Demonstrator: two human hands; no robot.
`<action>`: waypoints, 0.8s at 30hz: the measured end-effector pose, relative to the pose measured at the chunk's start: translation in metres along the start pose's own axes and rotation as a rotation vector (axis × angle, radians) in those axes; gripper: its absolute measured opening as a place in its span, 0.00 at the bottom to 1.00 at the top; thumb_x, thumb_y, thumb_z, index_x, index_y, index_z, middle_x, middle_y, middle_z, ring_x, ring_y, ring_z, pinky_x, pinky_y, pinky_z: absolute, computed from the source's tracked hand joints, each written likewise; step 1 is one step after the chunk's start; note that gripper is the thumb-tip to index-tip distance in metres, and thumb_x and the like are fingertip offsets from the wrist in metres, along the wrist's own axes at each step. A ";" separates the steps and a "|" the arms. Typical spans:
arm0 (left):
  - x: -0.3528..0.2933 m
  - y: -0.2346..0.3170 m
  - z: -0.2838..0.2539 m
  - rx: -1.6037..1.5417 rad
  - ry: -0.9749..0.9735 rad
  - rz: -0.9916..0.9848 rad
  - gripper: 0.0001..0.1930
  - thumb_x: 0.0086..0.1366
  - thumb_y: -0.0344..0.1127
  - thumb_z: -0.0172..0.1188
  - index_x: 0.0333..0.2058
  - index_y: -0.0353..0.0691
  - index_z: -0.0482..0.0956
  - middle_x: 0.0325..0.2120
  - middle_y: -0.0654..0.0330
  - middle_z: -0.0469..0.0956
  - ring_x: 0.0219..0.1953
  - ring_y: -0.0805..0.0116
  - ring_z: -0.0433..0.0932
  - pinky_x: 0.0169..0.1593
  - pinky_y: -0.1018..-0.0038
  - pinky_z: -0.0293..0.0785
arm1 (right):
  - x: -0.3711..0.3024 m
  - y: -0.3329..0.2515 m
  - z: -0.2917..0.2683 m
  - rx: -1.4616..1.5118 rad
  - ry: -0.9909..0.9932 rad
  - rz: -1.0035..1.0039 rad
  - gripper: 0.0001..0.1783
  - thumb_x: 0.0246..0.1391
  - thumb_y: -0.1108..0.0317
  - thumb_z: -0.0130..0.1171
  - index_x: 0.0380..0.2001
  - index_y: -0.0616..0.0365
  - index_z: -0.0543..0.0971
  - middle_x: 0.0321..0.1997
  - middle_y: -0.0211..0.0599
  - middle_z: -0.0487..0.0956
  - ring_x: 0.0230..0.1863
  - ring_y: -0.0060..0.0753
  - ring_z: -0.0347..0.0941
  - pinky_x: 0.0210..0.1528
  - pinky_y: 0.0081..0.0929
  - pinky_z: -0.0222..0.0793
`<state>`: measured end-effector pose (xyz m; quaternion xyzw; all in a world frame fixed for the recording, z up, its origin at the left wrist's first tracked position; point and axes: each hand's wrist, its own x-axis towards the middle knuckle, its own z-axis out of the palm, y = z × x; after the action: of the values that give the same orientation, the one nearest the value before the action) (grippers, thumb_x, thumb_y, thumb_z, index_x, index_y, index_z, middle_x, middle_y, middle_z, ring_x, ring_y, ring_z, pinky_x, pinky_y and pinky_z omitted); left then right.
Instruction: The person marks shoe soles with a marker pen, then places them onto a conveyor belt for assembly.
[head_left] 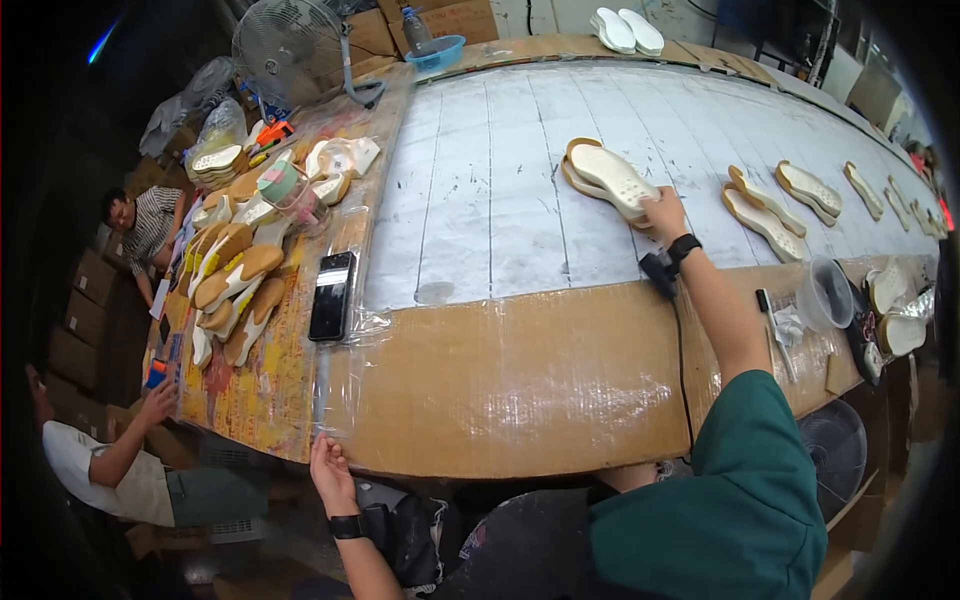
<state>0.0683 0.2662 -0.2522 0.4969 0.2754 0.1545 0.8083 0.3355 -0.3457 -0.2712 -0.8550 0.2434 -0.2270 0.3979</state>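
Note:
On the white belt, my right hand (663, 213) is closed on the near end of a cream shoe sole (612, 178) with a tan rim. A second sole lies against it, partly hidden underneath. A dark band with a black box and a cable hangs at my right wrist. My left hand (332, 468) is at the near edge of the cardboard-covered table, its fingers loosely bent with nothing seen in them. To the right on the belt lies another pair of soles (765, 220), cream and tan, with more soles (810, 190) beyond it.
Piled soles (235, 270) and a lidded cup (285, 185) cover the left table, with a black phone (332, 296) nearby. A fan (290, 50) stands behind. At right are a marker (764, 301), a clear plastic tub (826, 294) and more parts. Two people sit at left.

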 end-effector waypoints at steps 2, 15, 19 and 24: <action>0.001 -0.003 0.004 -0.006 -0.001 -0.005 0.12 0.59 0.31 0.49 0.42 0.37 0.69 0.27 0.66 0.72 0.27 0.80 0.71 0.26 0.88 0.66 | -0.013 -0.015 0.002 -0.203 -0.063 -0.088 0.27 0.32 0.59 0.59 0.40 0.58 0.70 0.41 0.47 0.72 0.48 0.45 0.64 0.49 0.39 0.60; -0.011 -0.004 -0.001 -0.070 -0.127 0.030 0.10 0.60 0.31 0.49 0.40 0.36 0.69 0.28 0.62 0.71 0.29 0.77 0.69 0.32 0.83 0.67 | -0.037 -0.072 0.007 -0.534 -0.278 0.178 0.32 0.37 0.48 0.60 0.45 0.55 0.70 0.53 0.46 0.62 0.56 0.48 0.54 0.52 0.44 0.57; -0.007 -0.009 0.003 -0.083 -0.166 0.025 0.11 0.60 0.31 0.49 0.41 0.36 0.68 0.28 0.62 0.72 0.29 0.76 0.71 0.32 0.83 0.68 | 0.014 -0.045 0.008 -0.467 -0.237 0.148 0.27 0.41 0.52 0.57 0.40 0.62 0.73 0.46 0.49 0.69 0.51 0.46 0.62 0.48 0.40 0.62; -0.016 -0.002 -0.008 -0.045 -0.133 0.029 0.11 0.59 0.31 0.49 0.40 0.37 0.69 0.28 0.63 0.72 0.29 0.76 0.71 0.32 0.84 0.68 | 0.033 -0.050 0.004 -0.096 -0.238 0.114 0.28 0.41 0.49 0.55 0.28 0.70 0.75 0.26 0.49 0.77 0.26 0.43 0.75 0.28 0.32 0.70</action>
<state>0.0507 0.2623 -0.2518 0.4918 0.2103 0.1393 0.8334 0.3752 -0.3349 -0.2273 -0.8787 0.2529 -0.0891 0.3949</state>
